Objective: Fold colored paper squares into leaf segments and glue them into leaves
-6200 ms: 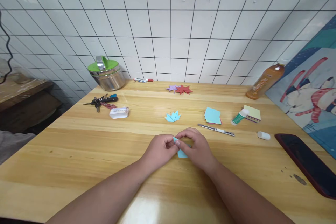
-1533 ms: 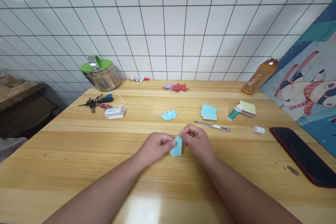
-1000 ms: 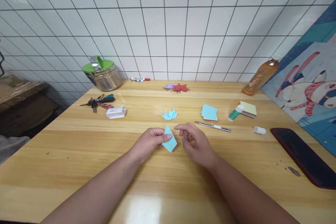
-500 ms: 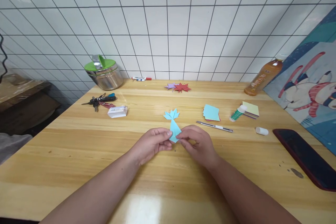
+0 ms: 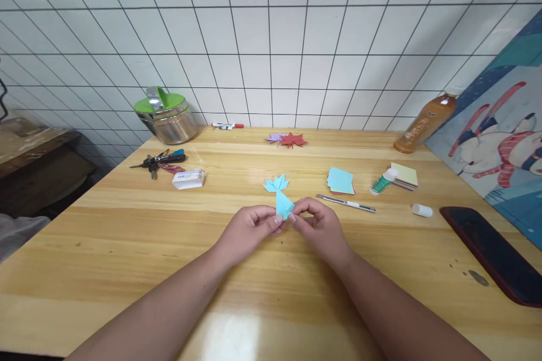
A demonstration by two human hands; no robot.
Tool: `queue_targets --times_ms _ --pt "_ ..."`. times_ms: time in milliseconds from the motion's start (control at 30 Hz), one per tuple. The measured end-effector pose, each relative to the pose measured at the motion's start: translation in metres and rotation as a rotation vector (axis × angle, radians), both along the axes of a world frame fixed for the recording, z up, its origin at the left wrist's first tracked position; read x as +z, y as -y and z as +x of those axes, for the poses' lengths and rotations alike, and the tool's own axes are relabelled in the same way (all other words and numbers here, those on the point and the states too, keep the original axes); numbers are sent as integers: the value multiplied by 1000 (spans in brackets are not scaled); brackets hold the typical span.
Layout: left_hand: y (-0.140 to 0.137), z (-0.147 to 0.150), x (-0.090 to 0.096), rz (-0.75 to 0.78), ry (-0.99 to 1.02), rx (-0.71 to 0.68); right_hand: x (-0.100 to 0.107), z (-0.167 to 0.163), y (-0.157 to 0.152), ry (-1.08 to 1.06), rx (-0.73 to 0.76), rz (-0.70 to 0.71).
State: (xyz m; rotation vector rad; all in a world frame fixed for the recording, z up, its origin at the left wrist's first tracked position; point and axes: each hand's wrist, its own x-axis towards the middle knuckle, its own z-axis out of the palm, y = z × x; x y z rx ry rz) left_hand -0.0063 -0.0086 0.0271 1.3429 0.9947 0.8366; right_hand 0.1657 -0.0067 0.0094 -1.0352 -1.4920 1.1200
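Observation:
A small light-blue piece of folded paper (image 5: pixel 283 204) is held between my two hands above the middle of the table. My left hand (image 5: pixel 253 229) pinches its lower left edge, thumb on top. On the other side, the thumb and fingers of my right hand (image 5: pixel 317 227) grip its lower right corner. Just beyond the paper lies a light-blue folded paper leaf shape (image 5: pixel 276 183) with several points. Farther back, a red paper leaf (image 5: pixel 293 140) partly covers a purple one (image 5: pixel 275 138).
Right of my hands lie a utility knife (image 5: pixel 346 203), blue paper squares (image 5: pixel 340 180), a glue stick (image 5: pixel 383 181), its cap (image 5: pixel 422 210), a paper stack (image 5: pixel 403 175), a phone (image 5: pixel 491 254) and a bottle (image 5: pixel 427 124). Leftward are a white box (image 5: pixel 188 179), keys (image 5: pixel 158 162) and a green-lidded pot (image 5: pixel 167 115).
The lower part of the folded paper has been turned up, so it looks shorter. My left thumb has shifted right and down along its bottom edge.

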Motion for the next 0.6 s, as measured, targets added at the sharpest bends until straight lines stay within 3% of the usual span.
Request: queue_targets --times_ms 233,600 --pt "1 1 -2 142 -210 99 2 -3 2 5 -31 -24" --pt "1 -1 -1 170 -218 131 2 -3 1 -35 -55 -29"
